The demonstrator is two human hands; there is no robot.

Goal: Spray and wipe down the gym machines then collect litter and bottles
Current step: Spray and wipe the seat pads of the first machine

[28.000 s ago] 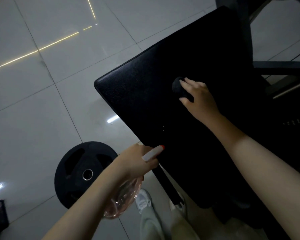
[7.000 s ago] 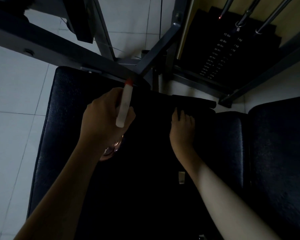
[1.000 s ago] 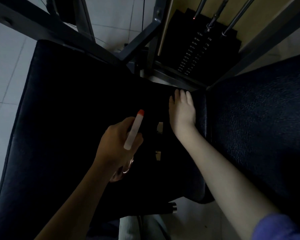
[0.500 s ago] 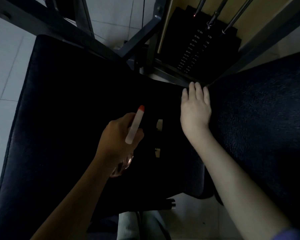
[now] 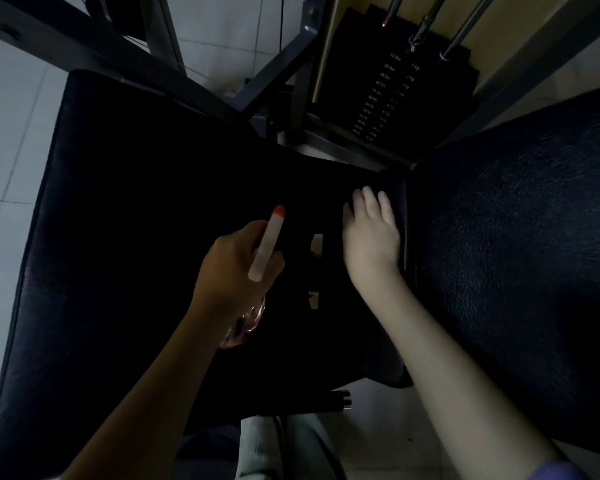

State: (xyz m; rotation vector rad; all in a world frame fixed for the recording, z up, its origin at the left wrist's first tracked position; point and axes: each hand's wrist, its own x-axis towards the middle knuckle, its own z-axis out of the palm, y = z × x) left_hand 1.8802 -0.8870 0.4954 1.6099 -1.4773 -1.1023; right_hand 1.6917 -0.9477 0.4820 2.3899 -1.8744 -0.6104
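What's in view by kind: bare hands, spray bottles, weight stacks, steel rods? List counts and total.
Bare hands: 2, left hand, right hand
Clear pinkish spray bottle, white red-tipped nozzle: 1
Black numbered weight stack: 1
Shiny steel rods: 3
Total: 7

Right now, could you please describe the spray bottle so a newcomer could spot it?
Find the wide black padded seat. Above it, the left hand grips a clear pinkish spray bottle; its white nozzle with the orange-red tip is the only bright colour there.

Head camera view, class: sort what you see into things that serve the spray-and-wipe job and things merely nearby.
In use:
left hand gripping the spray bottle
right hand pressed on the dark pad edge
left seat pad

Merely nearby:
weight stack
grey frame bars
tiled floor
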